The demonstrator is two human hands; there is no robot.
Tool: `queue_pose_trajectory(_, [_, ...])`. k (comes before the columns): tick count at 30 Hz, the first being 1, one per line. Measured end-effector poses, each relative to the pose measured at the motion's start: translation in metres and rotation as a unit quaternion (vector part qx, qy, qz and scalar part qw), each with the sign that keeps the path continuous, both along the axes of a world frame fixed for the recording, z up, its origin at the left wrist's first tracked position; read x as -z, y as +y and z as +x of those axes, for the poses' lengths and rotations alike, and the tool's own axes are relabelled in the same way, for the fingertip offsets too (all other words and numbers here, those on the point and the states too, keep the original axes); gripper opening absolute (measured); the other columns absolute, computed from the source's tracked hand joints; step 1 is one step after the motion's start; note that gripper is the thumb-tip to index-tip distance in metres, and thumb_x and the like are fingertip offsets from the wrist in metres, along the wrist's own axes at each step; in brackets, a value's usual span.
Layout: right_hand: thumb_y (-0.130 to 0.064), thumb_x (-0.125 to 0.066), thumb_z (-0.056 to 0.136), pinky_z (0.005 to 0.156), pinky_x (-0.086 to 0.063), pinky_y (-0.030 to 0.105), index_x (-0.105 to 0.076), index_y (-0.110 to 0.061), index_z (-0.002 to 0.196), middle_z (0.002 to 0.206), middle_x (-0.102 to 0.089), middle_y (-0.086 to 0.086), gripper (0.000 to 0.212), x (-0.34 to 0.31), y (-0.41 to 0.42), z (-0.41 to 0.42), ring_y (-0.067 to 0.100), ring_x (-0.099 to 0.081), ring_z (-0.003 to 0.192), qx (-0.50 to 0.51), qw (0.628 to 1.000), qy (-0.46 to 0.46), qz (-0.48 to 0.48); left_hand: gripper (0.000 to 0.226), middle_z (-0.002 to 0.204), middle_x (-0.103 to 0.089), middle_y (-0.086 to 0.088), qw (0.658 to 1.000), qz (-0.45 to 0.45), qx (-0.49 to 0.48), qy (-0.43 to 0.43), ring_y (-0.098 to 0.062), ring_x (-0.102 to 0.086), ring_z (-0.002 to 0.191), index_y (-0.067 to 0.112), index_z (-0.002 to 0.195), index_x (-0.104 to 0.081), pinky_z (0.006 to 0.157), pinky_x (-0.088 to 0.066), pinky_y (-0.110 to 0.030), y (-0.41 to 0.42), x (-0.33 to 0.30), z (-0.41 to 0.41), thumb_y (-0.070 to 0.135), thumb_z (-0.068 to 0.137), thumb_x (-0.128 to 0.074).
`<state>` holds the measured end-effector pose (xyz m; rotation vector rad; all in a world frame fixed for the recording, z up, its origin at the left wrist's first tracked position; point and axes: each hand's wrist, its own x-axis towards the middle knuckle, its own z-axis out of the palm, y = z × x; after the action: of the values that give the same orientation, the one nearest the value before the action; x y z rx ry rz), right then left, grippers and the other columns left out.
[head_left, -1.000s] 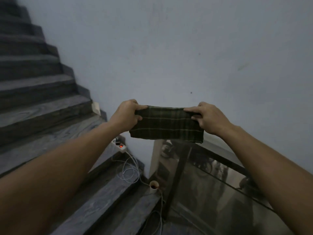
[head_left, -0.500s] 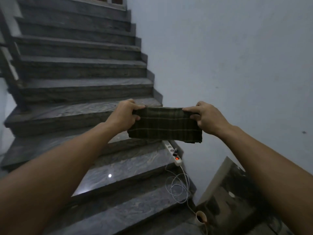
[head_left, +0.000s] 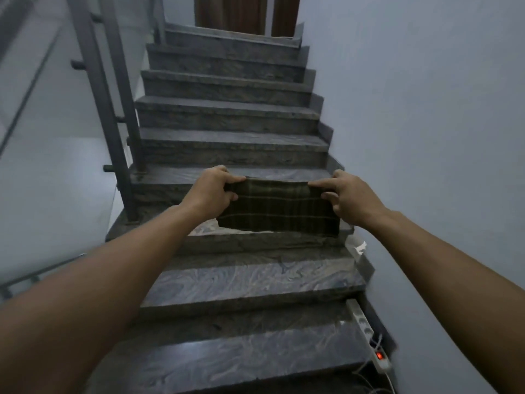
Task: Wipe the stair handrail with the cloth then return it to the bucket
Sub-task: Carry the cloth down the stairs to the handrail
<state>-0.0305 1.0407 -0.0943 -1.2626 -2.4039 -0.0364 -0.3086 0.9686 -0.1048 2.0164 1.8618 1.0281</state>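
A folded dark green plaid cloth (head_left: 277,210) is stretched flat between both hands in front of me, over the steps. My left hand (head_left: 211,191) pinches its left end and my right hand (head_left: 348,199) pinches its right end. The grey metal handrail (head_left: 93,69) with its posts rises along the left side of the stairs, well left of and above the cloth. No bucket is in view.
Grey marble stairs (head_left: 241,282) climb ahead to a brown door (head_left: 231,12). A plain wall (head_left: 426,137) lines the right side. A white power strip (head_left: 369,342) with a lit red switch and cables lies on a lower step by that wall.
The view has swung left from the wall and glass panel to face up the stairs, bringing the handrail into sight. Both hands keep the same hold on the cloth.
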Motion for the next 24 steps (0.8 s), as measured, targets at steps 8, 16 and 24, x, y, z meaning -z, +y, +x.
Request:
queue_pose_trajectory(8, [-0.02, -0.057, 0.092, 0.082, -0.05, 0.037, -0.058, -0.032, 0.125, 0.103, -0.054, 0.001, 0.035, -0.06, 0.078, -0.064, 0.018, -0.053, 0.09, -0.062, 0.998, 0.016, -0.001, 0.042, 0.112, -0.055, 0.0, 0.998, 0.025, -0.053, -0.001, -0.017, -0.053, 0.107, 0.014, 0.123, -0.06, 0.097, -0.047, -0.033, 0.052, -0.059, -0.061, 0.003, 0.083, -0.066])
queue_pose_trajectory(16, [-0.022, -0.053, 0.094, 0.082, -0.049, 0.042, -0.058, -0.031, 0.126, 0.103, -0.052, 0.005, 0.034, -0.102, 0.183, -0.112, 0.023, -0.053, 0.092, -0.115, 0.993, 0.015, -0.002, 0.042, 0.119, -0.054, -0.003, 0.994, 0.029, -0.103, 0.021, -0.021, -0.051, 0.114, 0.012, 0.124, -0.058, 0.102, -0.045, -0.04, 0.135, -0.099, -0.098, 0.003, 0.084, -0.064])
queue_pose_trajectory(24, [-0.02, -0.052, 0.094, 0.089, -0.048, 0.045, -0.057, -0.031, 0.127, 0.108, -0.054, 0.005, 0.035, -0.189, 0.28, -0.156, 0.023, -0.053, 0.099, -0.17, 0.985, 0.01, -0.032, 0.042, 0.113, -0.056, 0.001, 0.984, 0.014, -0.179, 0.014, -0.017, -0.051, 0.109, 0.016, 0.123, -0.06, 0.098, -0.045, -0.033, 0.212, -0.181, -0.128, 0.005, 0.083, -0.066])
